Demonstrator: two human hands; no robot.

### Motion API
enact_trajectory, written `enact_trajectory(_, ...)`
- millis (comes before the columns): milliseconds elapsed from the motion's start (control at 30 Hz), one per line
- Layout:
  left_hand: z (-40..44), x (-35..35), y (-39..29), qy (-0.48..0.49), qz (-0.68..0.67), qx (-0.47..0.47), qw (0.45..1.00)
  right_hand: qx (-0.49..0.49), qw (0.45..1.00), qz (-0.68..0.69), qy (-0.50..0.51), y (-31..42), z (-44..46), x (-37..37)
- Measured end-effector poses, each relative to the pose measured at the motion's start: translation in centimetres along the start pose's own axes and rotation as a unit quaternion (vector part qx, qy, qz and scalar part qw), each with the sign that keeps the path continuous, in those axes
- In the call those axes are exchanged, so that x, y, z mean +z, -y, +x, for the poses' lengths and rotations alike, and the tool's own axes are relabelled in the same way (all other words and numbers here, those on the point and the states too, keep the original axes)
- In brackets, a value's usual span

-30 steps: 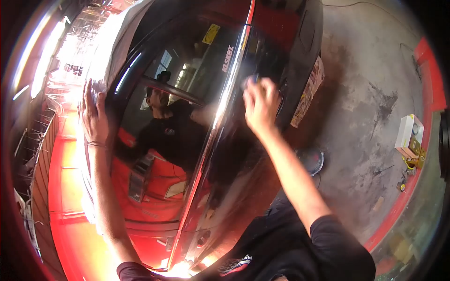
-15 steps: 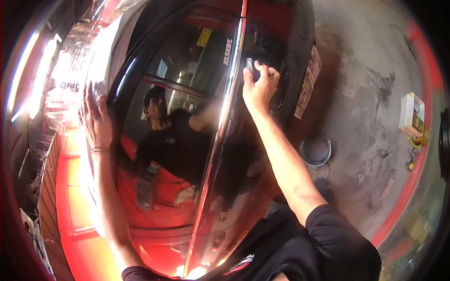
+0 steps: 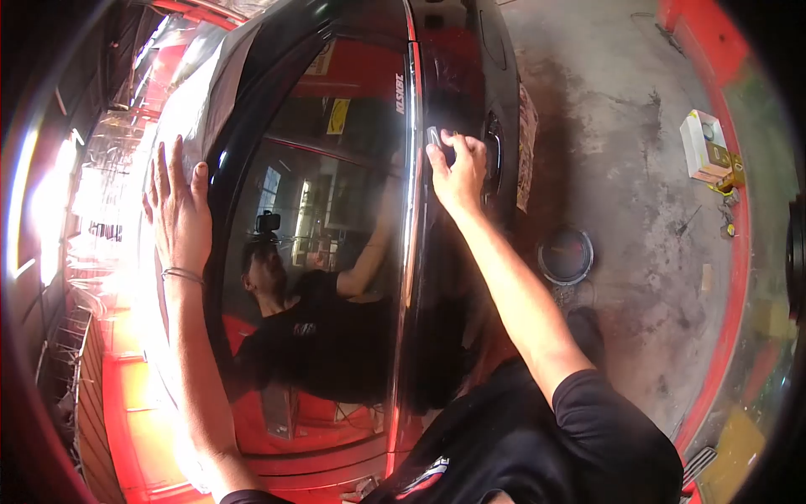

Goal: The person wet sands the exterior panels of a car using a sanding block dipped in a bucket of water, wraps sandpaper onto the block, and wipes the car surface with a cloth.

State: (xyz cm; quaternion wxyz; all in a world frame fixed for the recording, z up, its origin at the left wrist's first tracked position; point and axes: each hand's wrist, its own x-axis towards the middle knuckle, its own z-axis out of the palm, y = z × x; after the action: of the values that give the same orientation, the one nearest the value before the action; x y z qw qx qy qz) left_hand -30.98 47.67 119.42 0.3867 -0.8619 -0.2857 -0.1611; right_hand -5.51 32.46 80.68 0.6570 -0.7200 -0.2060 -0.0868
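Note:
My left hand lies flat with fingers spread on the pale, bright covering along the roof edge of a glossy dark car. A thin band circles that wrist. My right hand pinches a small greyish flat piece between thumb and fingers; its exact kind is unclear. The piece is at the dark door panel, just beside the chrome trim strip. Close to my right fingers is the door handle. The side window between my arms mirrors a person and the room.
A dark round bucket stands on the stained concrete floor to the right. Farther right, a white box with small items sits by a red floor border. A yellow sticker shows at the window.
The view has shifted, moving the car and floor in the picture. My right hand with the small piece is slightly farther from the white lettering, towards my body. My left hand stays flat on the roof edge.

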Motion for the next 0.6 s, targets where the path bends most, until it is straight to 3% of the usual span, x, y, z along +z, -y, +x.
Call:
enact_trajectory(133, 0.0, 0.1, 0.2, 0.009, -0.021, -0.012, 1.0, 0.073, 0.991, -0.096, 0.051, -2.0, 5.2, 0.4)
enact_trajectory(200, -0.4, 0.4, 0.3, 0.001, -0.005, -0.016, 1.0, -0.026, 0.999, -0.031, 0.033, -1.6, 4.5, -0.4)
enact_trajectory(333, -0.1, -0.2, -0.2, 0.018, 0.023, -0.037, 0.999, -0.158, 0.976, 0.0, 0.15, 3.6, -5.9, -6.4)
enact_trajectory(400, 0.0, -0.4, -0.4, 0.019, 0.023, -0.053, 0.998, -0.153, 0.973, 0.018, 0.172, 3.5, -8.8, -8.0)
enact_trajectory(467, -0.2, -0.7, -1.0, 0.027, 0.032, -0.071, 0.997, -0.19, 0.962, 0.015, 0.196, 1.3, -6.5, -7.1)
enact_trajectory(600, 0.1, -0.2, -0.6, 0.0, 0.041, -0.066, 0.997, -0.154, 0.971, 0.122, 0.136, -1.2, 5.2, -0.9)
